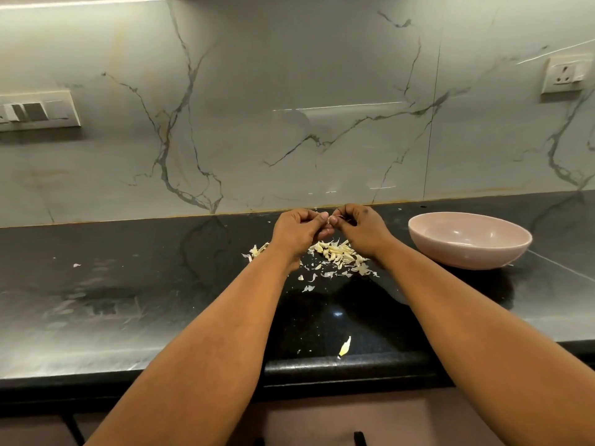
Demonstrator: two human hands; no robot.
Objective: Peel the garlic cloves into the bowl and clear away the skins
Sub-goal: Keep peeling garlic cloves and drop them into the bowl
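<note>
A: Between the two hands, at the back of the bench [128, 284], item one: garlic clove [330, 219]. Only a pale sliver shows at the fingertips; its long axis cannot be read.

B: Holders?

A: Left hand [297, 228] and right hand [360, 228], both with fingers curled inward, thumbs and forefingers meeting on the clove. Both pinch it; neither is spread. They are raised just above the bench surface, near the wall.

B: Item two?

A: Skins [338, 254], a loose pale heap on the bench directly beneath and slightly nearer the person than the hands, with stray flakes trailing forward. One larger piece [344, 346] lies alone well apart, close to the front edge.

B: Item three?

A: Bowl [467, 249], pink, upright, to the right of the hands and apart from them. No cloves show on the part of its inside facing the camera.

B: Governing relation?

A: Bowl lies rightward; right hand is the nearer. In my judgement the peeled clove would travel right, across a short gap, while the skins drop straight down onto the heap.
</note>
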